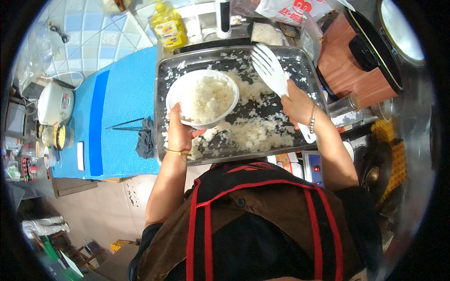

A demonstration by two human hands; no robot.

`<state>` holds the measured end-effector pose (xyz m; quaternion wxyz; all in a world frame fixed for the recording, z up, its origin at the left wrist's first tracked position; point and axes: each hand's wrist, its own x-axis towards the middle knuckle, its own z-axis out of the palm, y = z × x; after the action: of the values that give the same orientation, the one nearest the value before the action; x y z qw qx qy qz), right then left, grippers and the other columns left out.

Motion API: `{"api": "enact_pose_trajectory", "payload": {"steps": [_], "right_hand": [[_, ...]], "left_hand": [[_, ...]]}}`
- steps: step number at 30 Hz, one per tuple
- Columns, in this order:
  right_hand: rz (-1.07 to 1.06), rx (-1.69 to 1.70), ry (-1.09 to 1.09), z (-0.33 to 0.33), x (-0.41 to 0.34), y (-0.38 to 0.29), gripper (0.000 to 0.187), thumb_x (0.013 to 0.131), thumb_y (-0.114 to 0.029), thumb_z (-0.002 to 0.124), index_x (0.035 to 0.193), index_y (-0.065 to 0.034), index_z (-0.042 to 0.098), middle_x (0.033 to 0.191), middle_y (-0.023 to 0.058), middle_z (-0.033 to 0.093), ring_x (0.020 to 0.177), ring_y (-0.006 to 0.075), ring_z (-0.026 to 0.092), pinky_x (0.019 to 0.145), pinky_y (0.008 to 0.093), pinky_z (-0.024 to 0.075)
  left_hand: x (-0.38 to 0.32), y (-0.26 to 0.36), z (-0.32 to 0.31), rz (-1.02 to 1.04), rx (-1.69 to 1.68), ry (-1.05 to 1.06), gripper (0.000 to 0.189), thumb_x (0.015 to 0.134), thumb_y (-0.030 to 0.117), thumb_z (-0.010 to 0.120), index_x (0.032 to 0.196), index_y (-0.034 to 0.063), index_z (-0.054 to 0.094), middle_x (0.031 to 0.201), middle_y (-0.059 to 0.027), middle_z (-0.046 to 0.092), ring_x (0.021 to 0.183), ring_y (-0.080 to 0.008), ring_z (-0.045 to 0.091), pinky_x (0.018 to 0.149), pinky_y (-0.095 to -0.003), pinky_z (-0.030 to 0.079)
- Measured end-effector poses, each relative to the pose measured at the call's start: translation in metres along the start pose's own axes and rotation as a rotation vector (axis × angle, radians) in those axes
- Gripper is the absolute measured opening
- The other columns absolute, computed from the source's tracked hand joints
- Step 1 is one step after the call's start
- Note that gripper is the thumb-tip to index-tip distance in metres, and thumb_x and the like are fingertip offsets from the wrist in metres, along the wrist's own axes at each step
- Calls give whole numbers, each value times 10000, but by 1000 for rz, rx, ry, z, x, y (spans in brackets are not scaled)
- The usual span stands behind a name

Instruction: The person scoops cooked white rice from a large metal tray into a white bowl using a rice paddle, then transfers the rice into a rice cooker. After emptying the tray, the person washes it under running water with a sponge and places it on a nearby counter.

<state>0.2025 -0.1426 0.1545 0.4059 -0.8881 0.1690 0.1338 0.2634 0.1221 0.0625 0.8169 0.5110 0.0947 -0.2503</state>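
My left hand (181, 128) holds a white bowl (175, 87) by its near left rim, the thumb over the edge. Cooked rice (211, 96) is heaped in it, mostly on the right side. My right hand (299, 103) grips the handle of a white slotted rice paddle (269, 72), whose tines point away from me, up and to the left. Both hands are over a large metal tray (318, 84). Loose rice (258, 135) lies spread on the tray's dark bottom, thickest along the near side, with scattered grains elsewhere.
A blue mat (123, 87) to the left bears a black cloth (146, 140), black chopsticks (124, 126) and a white rice cooker (56, 103). Behind the tray stands a bottle of yellow liquid (169, 30). A wood-patterned pot (344, 59) and a glass jar (341, 105) are at the right.
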Motion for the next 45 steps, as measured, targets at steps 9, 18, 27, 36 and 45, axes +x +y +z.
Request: {"api": "enact_pose_trajectory", "payload": {"steps": [9, 18, 27, 36, 45], "right_hand": [[203, 133, -226, -4, 4, 119, 315, 778, -121, 433, 1029, 20, 305, 581, 147, 507, 408, 213, 519, 325, 335, 413], [35, 167, -293, -25, -11, 141, 287, 798, -132, 426, 1007, 12, 293, 631, 179, 516, 465, 248, 537, 356, 366, 425], [79, 89, -253, -48, -12, 146, 295, 786, -210, 410, 1013, -28, 363, 727, 190, 567, 627, 278, 580, 548, 387, 461], [73, -93, 224, -75, 30, 165, 231, 839, -215, 402, 915, 3, 395, 607, 139, 544, 464, 237, 546, 422, 354, 449], [342, -1, 67, 19, 70, 113, 152, 863, -194, 355, 857, -51, 408, 541, 103, 492, 351, 218, 461, 292, 324, 383]], "left_hand": [[25, 81, 159, -13, 93, -342, 547, 814, 463, 289, 1217, 99, 359, 1131, -126, 493, 936, -330, 536, 553, -455, 530], [110, 110, 481, 1314, 962, -7, 756, 738, 620, 393, 1251, 70, 311, 1051, -267, 482, 974, -394, 464, 804, -485, 377], [104, 42, 508, 2132, 1413, -6, 568, 719, 445, 564, 1189, 176, 392, 958, -214, 449, 819, -365, 469, 678, -411, 433], [22, 84, 179, 1481, 1515, -88, 659, 699, 365, 594, 1244, 104, 332, 1055, -250, 414, 916, -370, 462, 767, -410, 407], [82, 38, -21, 933, 1634, 645, 661, 725, 402, 556, 1274, 151, 286, 1024, -257, 376, 897, -394, 428, 724, -428, 434]]}}
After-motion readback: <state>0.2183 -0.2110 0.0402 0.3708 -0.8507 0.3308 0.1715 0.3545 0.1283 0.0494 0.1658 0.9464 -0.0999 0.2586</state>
